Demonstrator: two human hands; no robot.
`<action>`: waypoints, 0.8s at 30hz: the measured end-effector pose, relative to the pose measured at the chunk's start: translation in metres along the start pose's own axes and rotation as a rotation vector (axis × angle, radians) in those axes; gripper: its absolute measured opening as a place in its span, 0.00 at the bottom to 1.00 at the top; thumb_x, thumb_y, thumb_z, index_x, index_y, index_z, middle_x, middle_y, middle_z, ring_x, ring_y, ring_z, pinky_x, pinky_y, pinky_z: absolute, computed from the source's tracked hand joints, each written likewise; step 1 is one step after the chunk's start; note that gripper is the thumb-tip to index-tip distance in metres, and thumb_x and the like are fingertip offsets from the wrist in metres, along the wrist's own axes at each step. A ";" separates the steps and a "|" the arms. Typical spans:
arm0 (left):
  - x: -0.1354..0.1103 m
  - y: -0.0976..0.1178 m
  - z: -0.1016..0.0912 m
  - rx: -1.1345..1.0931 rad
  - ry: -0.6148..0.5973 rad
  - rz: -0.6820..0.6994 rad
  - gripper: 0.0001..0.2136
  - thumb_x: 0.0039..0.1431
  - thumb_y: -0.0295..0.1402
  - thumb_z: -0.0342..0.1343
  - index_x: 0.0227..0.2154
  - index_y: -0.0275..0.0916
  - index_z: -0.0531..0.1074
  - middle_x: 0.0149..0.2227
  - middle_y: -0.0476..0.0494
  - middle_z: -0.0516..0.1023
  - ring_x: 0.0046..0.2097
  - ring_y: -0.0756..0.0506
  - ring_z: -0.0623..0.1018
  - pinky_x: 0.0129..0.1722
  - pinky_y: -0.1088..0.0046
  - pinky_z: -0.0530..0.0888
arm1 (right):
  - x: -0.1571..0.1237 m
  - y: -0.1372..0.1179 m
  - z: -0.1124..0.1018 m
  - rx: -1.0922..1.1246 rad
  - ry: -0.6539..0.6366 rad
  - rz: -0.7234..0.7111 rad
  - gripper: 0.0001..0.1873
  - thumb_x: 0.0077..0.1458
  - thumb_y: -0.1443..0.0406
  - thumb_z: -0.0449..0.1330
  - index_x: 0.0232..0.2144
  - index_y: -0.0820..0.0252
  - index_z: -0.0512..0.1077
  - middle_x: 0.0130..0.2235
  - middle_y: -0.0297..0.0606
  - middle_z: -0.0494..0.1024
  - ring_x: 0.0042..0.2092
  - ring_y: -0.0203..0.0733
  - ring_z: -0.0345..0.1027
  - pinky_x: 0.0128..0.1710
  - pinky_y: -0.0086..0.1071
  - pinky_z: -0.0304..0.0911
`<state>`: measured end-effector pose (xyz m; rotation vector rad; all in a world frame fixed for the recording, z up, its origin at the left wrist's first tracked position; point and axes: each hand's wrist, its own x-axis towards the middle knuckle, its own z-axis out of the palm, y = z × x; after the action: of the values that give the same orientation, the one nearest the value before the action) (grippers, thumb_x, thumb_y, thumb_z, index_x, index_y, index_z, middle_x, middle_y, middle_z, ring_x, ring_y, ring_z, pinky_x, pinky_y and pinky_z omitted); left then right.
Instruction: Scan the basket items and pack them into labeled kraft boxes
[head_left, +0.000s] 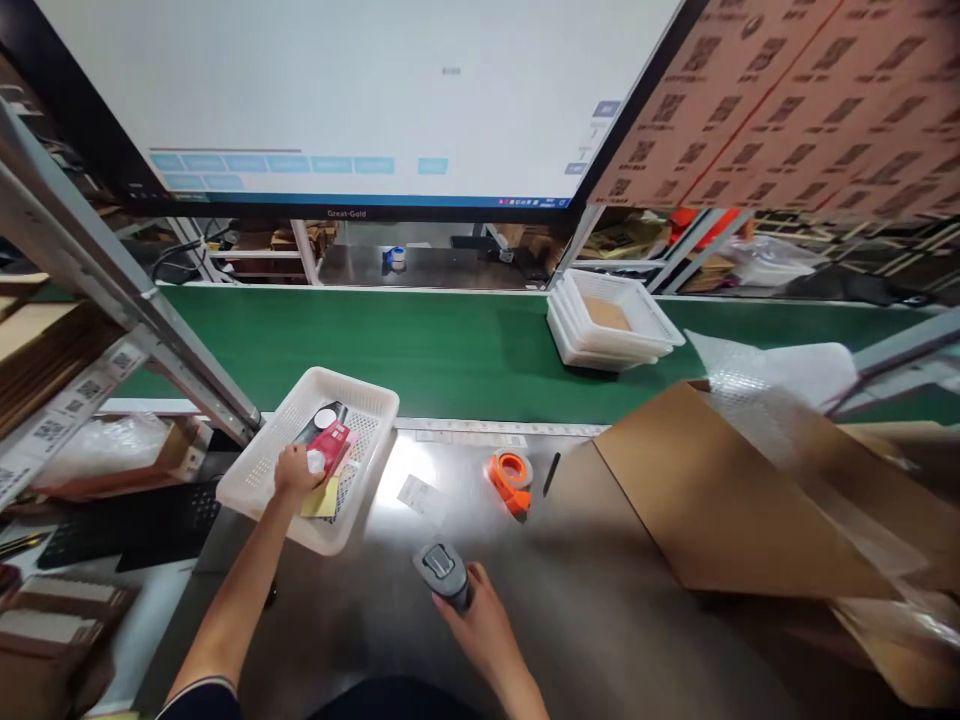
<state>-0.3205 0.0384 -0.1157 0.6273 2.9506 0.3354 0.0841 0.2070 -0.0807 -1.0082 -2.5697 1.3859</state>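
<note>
My left hand point(294, 472) reaches into a white plastic basket point(251, 462) and is closed on the near end of a red packet point(330, 446). Beside the packet lies a dark item with a white round patch point(325, 419). A yellow paper slip point(321, 500) rests on the basket floor by my wrist. Over the metal table point(592, 600), my right hand point(487, 622) grips a grey barcode scanner point(441, 570); its handle is mostly covered by my fingers. A white paper label point(421, 496) lies flat between the basket and the scanner.
An orange tape dispenser point(511, 482) and a black pen point(552, 474) lie on the table. At the right stands an open cardboard box point(705, 490) with bubble wrap point(757, 400). Stacked white baskets point(611, 335) sit on the green conveyor point(420, 350). A monitor point(360, 100) hangs above.
</note>
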 end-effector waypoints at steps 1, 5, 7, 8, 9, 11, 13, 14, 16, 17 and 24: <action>-0.007 0.007 -0.003 -0.021 0.049 0.037 0.24 0.56 0.42 0.67 0.50 0.34 0.70 0.59 0.25 0.75 0.61 0.31 0.76 0.57 0.58 0.75 | 0.005 -0.012 -0.005 0.034 0.019 -0.033 0.20 0.59 0.57 0.59 0.49 0.60 0.78 0.52 0.50 0.75 0.52 0.54 0.77 0.55 0.42 0.70; -0.052 0.043 -0.016 -0.140 0.216 0.267 0.26 0.55 0.44 0.68 0.52 0.37 0.68 0.54 0.31 0.79 0.57 0.31 0.79 0.55 0.57 0.77 | 0.017 -0.055 -0.028 0.031 0.153 -0.108 0.18 0.58 0.60 0.62 0.49 0.59 0.77 0.52 0.46 0.76 0.49 0.52 0.77 0.50 0.40 0.70; -0.080 0.061 -0.017 -0.172 0.342 0.441 0.25 0.56 0.42 0.68 0.52 0.38 0.69 0.55 0.29 0.79 0.57 0.30 0.78 0.57 0.54 0.76 | 0.018 -0.071 -0.039 -0.033 0.230 -0.121 0.18 0.57 0.63 0.64 0.49 0.60 0.75 0.53 0.46 0.76 0.48 0.51 0.77 0.46 0.38 0.69; -0.094 0.069 -0.016 -0.182 0.399 0.525 0.24 0.57 0.42 0.67 0.53 0.37 0.69 0.57 0.28 0.78 0.58 0.30 0.78 0.58 0.53 0.76 | 0.018 -0.076 -0.044 -0.071 0.259 -0.119 0.17 0.56 0.64 0.65 0.49 0.61 0.75 0.53 0.46 0.76 0.48 0.51 0.77 0.44 0.37 0.69; -0.107 0.077 -0.015 -0.192 0.450 0.594 0.23 0.59 0.42 0.67 0.53 0.37 0.69 0.58 0.27 0.78 0.58 0.30 0.78 0.58 0.52 0.76 | 0.017 -0.080 -0.049 -0.107 0.278 -0.108 0.17 0.56 0.65 0.66 0.49 0.61 0.74 0.53 0.47 0.76 0.47 0.51 0.77 0.41 0.36 0.68; -0.130 0.092 -0.013 -0.202 0.524 0.686 0.23 0.62 0.42 0.66 0.54 0.36 0.68 0.58 0.25 0.77 0.57 0.30 0.78 0.58 0.52 0.76 | 0.012 -0.083 -0.057 -0.166 0.288 -0.080 0.16 0.57 0.65 0.67 0.48 0.61 0.74 0.53 0.47 0.76 0.45 0.50 0.78 0.37 0.34 0.65; -0.147 0.102 -0.011 -0.202 0.559 0.736 0.23 0.63 0.41 0.66 0.55 0.35 0.68 0.57 0.26 0.77 0.56 0.30 0.78 0.58 0.52 0.76 | 0.005 -0.080 -0.062 -0.200 0.285 -0.056 0.16 0.57 0.66 0.67 0.48 0.62 0.74 0.53 0.47 0.76 0.45 0.50 0.78 0.36 0.34 0.64; -0.154 0.106 -0.010 -0.204 0.557 0.747 0.23 0.63 0.40 0.66 0.55 0.34 0.68 0.58 0.26 0.77 0.56 0.31 0.77 0.58 0.53 0.76 | 0.001 -0.076 -0.065 -0.206 0.286 -0.051 0.16 0.57 0.67 0.67 0.48 0.62 0.74 0.53 0.47 0.76 0.46 0.50 0.78 0.36 0.34 0.64; -0.164 0.110 -0.008 -0.207 0.528 0.754 0.23 0.63 0.39 0.66 0.55 0.35 0.68 0.59 0.27 0.77 0.57 0.31 0.77 0.59 0.52 0.76 | -0.009 -0.066 -0.067 -0.203 0.296 -0.044 0.17 0.57 0.67 0.67 0.49 0.62 0.73 0.54 0.48 0.76 0.47 0.52 0.78 0.38 0.35 0.66; -0.168 0.111 -0.006 -0.212 0.506 0.745 0.22 0.63 0.39 0.66 0.55 0.36 0.68 0.59 0.27 0.77 0.57 0.31 0.77 0.59 0.51 0.75 | -0.014 -0.060 -0.067 -0.195 0.302 -0.045 0.17 0.57 0.67 0.67 0.49 0.62 0.73 0.54 0.48 0.76 0.47 0.52 0.78 0.39 0.36 0.67; -0.188 0.131 0.064 -0.248 -0.004 0.482 0.26 0.60 0.46 0.64 0.57 0.37 0.72 0.55 0.30 0.81 0.58 0.31 0.80 0.59 0.53 0.78 | -0.044 0.012 -0.041 -0.041 0.324 -0.035 0.19 0.59 0.58 0.60 0.50 0.58 0.76 0.52 0.49 0.78 0.49 0.55 0.79 0.45 0.41 0.73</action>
<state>-0.0888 0.0899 -0.1358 1.2883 2.6534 0.7223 0.1388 0.2166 -0.0546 -1.0854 -2.3723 1.0635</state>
